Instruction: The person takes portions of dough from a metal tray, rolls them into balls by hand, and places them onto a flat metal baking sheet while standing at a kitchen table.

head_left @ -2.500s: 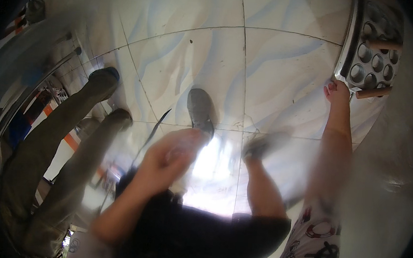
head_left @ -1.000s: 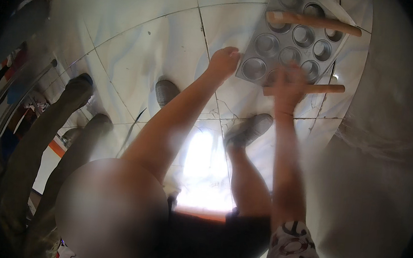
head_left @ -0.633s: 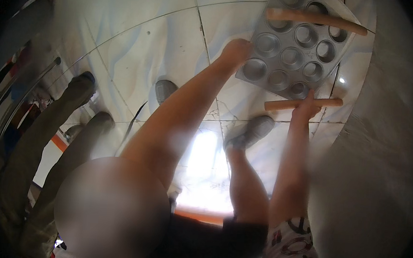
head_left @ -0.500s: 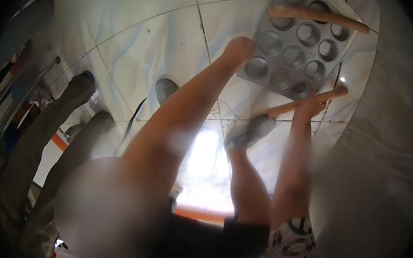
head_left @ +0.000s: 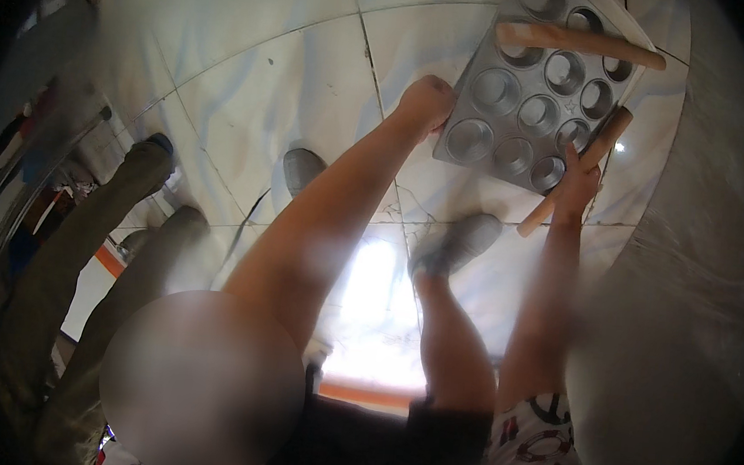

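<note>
A grey metal muffin tin [head_left: 522, 138] with several round cups is tilted above the tiled floor at the upper right. My left hand [head_left: 430, 102] is closed on its left edge, with fingers partly hidden. My right hand [head_left: 579, 183] is at the tin's near right corner. It grips a brown rod [head_left: 611, 133] that slants along that side, while one finger reaches up toward a cup. Across the far cups lies a second brown rod [head_left: 583, 44]. Every cup whose inside shows looks bare metal.
My grey shoes [head_left: 469, 240] stand on the pale tiles [head_left: 253, 74]. At the left are legs in olive trousers [head_left: 75, 235], beside metal rails [head_left: 21, 196]. A large grey surface [head_left: 691, 284] fills the right side. Window light glares off the floor below.
My right hand and its rod have moved up and right, and the rod has turned steeper against the tin's side. The tin has shifted slightly right and nearer.
</note>
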A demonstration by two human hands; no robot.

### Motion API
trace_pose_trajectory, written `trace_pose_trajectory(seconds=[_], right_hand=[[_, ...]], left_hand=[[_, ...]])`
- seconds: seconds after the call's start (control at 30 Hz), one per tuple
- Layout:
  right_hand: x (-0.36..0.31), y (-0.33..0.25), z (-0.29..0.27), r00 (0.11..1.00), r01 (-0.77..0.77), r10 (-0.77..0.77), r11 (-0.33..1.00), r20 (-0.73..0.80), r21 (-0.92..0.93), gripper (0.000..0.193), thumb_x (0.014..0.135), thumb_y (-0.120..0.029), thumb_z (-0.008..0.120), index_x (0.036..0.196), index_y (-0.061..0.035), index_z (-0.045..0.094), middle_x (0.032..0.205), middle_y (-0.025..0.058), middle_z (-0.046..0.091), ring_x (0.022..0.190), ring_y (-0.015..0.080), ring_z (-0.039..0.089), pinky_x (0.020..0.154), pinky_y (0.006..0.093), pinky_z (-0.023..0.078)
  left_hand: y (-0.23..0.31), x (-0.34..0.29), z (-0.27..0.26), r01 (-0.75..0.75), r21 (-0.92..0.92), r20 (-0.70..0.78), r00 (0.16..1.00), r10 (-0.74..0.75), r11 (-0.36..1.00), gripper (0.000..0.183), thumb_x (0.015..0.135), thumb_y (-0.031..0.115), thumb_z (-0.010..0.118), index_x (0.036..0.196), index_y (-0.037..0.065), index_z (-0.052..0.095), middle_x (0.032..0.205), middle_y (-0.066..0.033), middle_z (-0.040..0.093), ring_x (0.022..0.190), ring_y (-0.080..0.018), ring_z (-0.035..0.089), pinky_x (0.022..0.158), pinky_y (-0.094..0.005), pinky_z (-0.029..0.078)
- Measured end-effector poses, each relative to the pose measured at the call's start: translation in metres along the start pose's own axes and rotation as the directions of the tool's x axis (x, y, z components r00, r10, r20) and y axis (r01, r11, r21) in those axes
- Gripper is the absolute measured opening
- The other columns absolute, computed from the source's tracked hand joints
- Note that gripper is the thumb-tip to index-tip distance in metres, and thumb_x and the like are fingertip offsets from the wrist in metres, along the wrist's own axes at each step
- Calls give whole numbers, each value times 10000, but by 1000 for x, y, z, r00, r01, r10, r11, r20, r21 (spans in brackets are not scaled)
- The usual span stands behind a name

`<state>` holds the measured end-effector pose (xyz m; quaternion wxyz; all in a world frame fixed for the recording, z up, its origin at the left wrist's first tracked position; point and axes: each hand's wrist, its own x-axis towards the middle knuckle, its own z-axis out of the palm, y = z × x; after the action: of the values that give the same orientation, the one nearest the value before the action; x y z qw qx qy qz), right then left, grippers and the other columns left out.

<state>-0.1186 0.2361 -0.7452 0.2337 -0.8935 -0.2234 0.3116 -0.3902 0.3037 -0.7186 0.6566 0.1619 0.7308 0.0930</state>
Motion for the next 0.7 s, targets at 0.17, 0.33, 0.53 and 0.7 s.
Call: trace_pose_trajectory(seconds=[0.17, 0.33, 0.53, 0.7], right_hand=[[-3, -3, 1, 987, -142, 141, 990, 79, 5, 536, 710, -299, 786, 1039, 66, 572, 891, 121, 617, 814, 209, 579, 752, 315, 450], [0, 8, -6, 979, -183, 171, 978, 115, 105, 519, 699, -298, 791, 1007, 61, 578, 892, 123, 616, 774, 204, 578, 713, 310, 454], [-18, -8, 2, 988, -151, 149, 987, 33, 58, 437, 694, -240, 749, 968, 57, 581, 806, 75, 572, 726, 206, 531, 698, 315, 434], [-26, -18, -2, 931, -325, 298, 940, 212, 108, 372, 689, -164, 709, 975, 40, 584, 796, 61, 529, 701, 195, 497, 657, 307, 406]], left_hand=[[6, 8, -17, 42, 57, 86, 995, -47, 997, 251, 799, 225, 614, 937, 16, 629, 848, -116, 613, 719, -205, 582, 580, -331, 469], [-3, 14, -23, -88, 257, 124, 991, 58, 962, 275, 747, 235, 669, 920, 25, 630, 820, -91, 599, 706, -194, 556, 613, -304, 458], [0, 9, -29, -67, -41, 144, 987, 72, 997, 342, 736, 229, 679, 981, -5, 632, 867, -124, 643, 738, -190, 593, 632, -303, 463], [11, -4, -49, -213, 146, 200, 963, 182, 966, 302, 786, 214, 662, 989, -10, 653, 792, -85, 626, 667, -160, 545, 591, -289, 434]])
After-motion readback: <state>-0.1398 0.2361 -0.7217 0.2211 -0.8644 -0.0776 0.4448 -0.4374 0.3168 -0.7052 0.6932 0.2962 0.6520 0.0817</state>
